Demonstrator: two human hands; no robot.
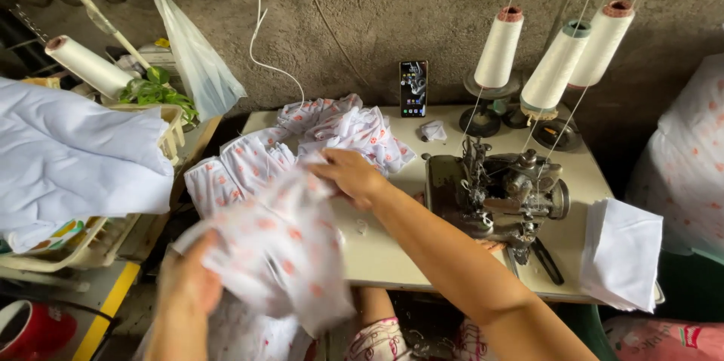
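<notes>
Both my hands hold a white fabric piece with red-orange prints [279, 248], blurred by motion, over the table's near left edge. My left hand [187, 278] grips its lower left side. My right hand [349, 174] pinches its upper edge, with the forearm reaching across the table. Behind the piece lies a heap of the same printed fabric [302, 142] on the cream table [392, 248]. A dark metal sewing machine [501, 195] stands to the right of my right arm.
Three white thread cones [554, 67] stand behind the machine. A phone [413, 88] leans on the wall. A stack of white cloth [622, 252] sits at the table's right edge. A basket with white fabric [68, 157] is at left; a red bowl [30, 327] lies below.
</notes>
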